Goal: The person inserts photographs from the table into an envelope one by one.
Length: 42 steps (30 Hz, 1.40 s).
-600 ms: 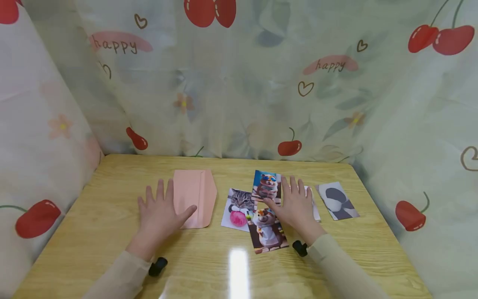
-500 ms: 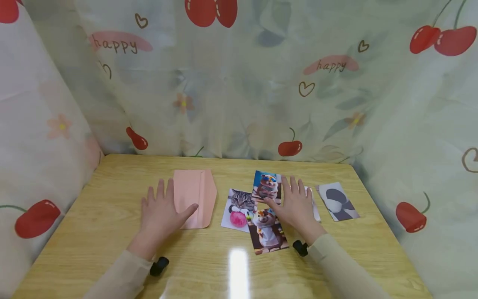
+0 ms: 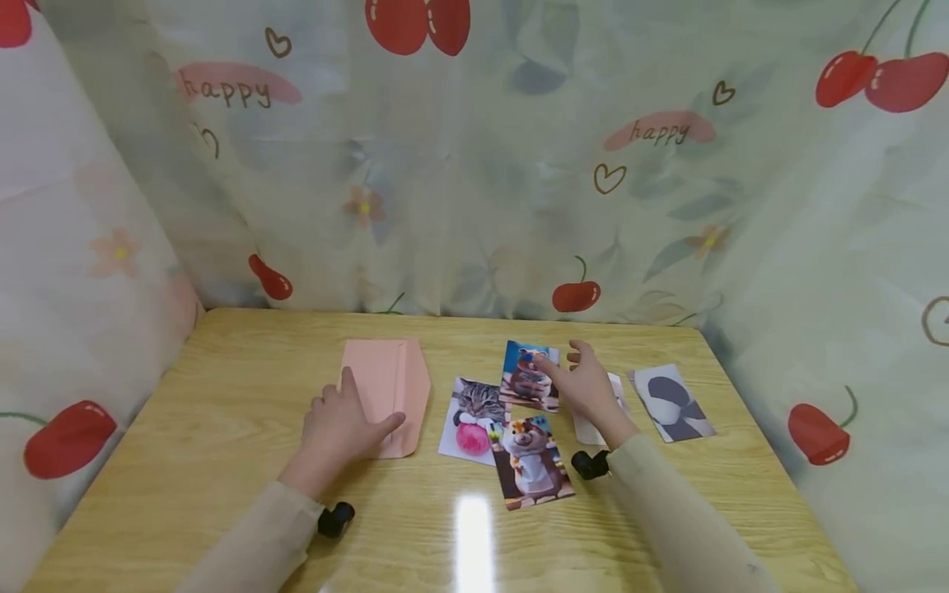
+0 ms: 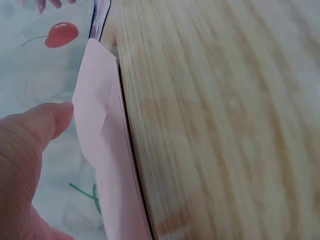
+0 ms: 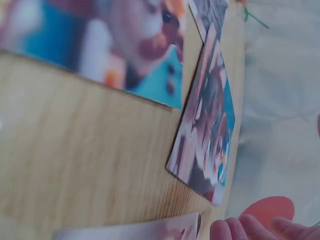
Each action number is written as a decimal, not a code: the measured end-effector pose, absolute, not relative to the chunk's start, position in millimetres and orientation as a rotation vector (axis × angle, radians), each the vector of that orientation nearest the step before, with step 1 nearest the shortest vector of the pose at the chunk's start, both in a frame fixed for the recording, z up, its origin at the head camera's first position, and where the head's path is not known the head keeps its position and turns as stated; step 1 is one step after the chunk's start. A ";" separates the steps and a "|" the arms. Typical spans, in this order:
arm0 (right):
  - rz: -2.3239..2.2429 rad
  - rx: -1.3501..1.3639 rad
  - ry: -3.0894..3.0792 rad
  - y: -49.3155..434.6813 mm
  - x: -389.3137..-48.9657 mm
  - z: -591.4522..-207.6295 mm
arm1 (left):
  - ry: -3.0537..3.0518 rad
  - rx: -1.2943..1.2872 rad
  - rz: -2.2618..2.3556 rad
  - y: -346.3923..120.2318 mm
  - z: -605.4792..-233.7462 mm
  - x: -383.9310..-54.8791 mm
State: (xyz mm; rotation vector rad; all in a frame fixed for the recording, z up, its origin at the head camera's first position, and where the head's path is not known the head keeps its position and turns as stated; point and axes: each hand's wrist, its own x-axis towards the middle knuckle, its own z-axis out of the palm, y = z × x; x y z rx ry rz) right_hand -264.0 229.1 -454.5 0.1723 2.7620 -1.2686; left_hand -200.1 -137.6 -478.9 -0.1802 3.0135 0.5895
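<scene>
My left hand (image 3: pixel 337 432) hovers at the left side of a pink envelope (image 3: pixel 378 362), index finger stretched forward and thumb spread. In the left wrist view the thumb is beside the envelope's pointed flap (image 4: pixel 92 100); I cannot tell whether it touches. My right hand (image 3: pixel 589 391), fingers loosely bent, is over the picture cards and holds nothing. Its thumb overlaps the card of a hamster in sunglasses (image 3: pixel 526 387). Below lies another hamster card (image 3: pixel 534 469), beside a cat card with a pink ball (image 3: pixel 474 432). A pale card (image 3: pixel 587 432) is partly hidden under the right hand.
A grey and white picture card (image 3: pixel 673 403) lies at the right of the wooden table (image 3: pixel 415 527). Cherry-printed cloth (image 3: pixel 445 206) hangs behind the table and at both sides. Light glares on the table's front.
Both hands have left their flat, spread pose, and their fingers have bent. The left hand has shifted right over the envelope. The right has lifted slightly, uncovering more of the pale card. The cards stay put.
</scene>
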 end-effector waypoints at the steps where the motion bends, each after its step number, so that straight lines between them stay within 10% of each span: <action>1: -1.303 0.194 2.734 228.7 -267.5 -454.8 | 3.010 -0.189 0.578 -137.5 -479.8 -200.0; 42: -0.989 0.375 2.755 203.3 -308.3 -473.3 | 2.884 -0.219 0.457 -157.4 -475.7 -215.3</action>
